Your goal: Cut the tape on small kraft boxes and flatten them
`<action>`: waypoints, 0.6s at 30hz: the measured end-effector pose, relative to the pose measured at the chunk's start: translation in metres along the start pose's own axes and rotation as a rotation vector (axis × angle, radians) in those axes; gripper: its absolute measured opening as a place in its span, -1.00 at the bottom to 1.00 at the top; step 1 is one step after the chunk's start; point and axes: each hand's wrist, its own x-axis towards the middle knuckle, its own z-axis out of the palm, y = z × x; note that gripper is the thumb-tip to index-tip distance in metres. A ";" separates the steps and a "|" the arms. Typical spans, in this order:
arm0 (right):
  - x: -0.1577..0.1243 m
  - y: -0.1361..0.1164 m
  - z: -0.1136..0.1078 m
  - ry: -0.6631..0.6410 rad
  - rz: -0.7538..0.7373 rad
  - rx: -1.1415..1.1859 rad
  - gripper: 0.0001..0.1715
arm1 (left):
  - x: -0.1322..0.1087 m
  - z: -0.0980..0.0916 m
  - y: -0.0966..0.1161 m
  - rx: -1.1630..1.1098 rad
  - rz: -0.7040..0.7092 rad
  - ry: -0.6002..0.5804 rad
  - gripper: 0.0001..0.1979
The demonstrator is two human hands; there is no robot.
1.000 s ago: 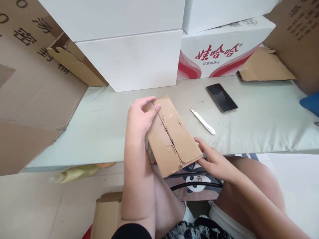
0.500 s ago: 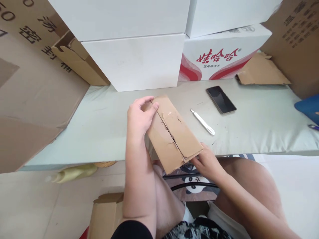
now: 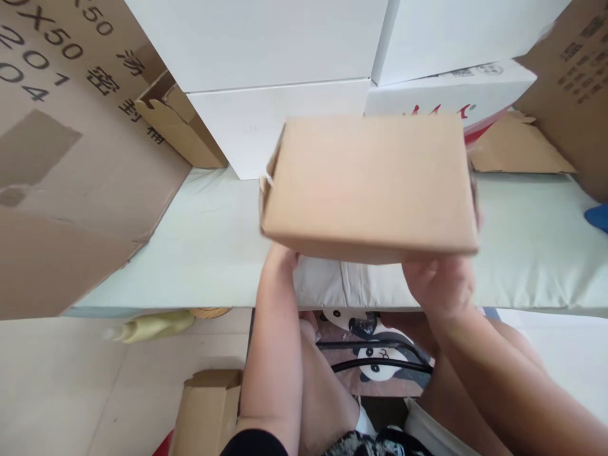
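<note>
A brown cardboard box is held up in front of me above the padded surface, slightly blurred, with a plain broad side towards me. Torn flaps stick out at its left end. My left hand is under the lower left corner, its fingers mostly hidden by the box. At the lower right corner my right hand supports the box, with fingers reaching up along the right end. Both hands are closed on it. The box blocks the spot where a phone and a white utility knife lay.
White cartons stand stacked at the back of the pale green padded surface. A large printed carton leans at left. Flattened cardboard lies at right. On the floor are a yellowish bottle and another cardboard box.
The box has been raised and turned, so its taped, torn seam no longer shows and a plain side does. Both hands have shifted to its lower corners. The view has moved slightly left.
</note>
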 end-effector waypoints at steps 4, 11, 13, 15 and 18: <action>0.013 0.010 -0.010 -0.354 -0.142 -0.142 0.28 | -0.007 0.006 -0.006 0.017 -0.189 -0.195 -0.41; 0.010 0.037 -0.033 -0.343 -0.052 -0.137 0.17 | 0.002 0.012 -0.015 0.068 -0.128 -0.340 -0.58; 0.007 0.039 -0.029 -0.278 0.094 -0.092 0.07 | 0.002 0.017 -0.014 -0.069 -0.085 -0.335 -0.53; 0.006 0.042 -0.023 -0.215 0.220 -0.055 0.00 | 0.000 0.020 -0.011 -0.241 -0.046 -0.360 -0.33; 0.004 0.049 -0.017 -0.175 0.310 -0.029 -0.03 | -0.006 0.018 -0.007 -0.275 -0.017 -0.412 -0.22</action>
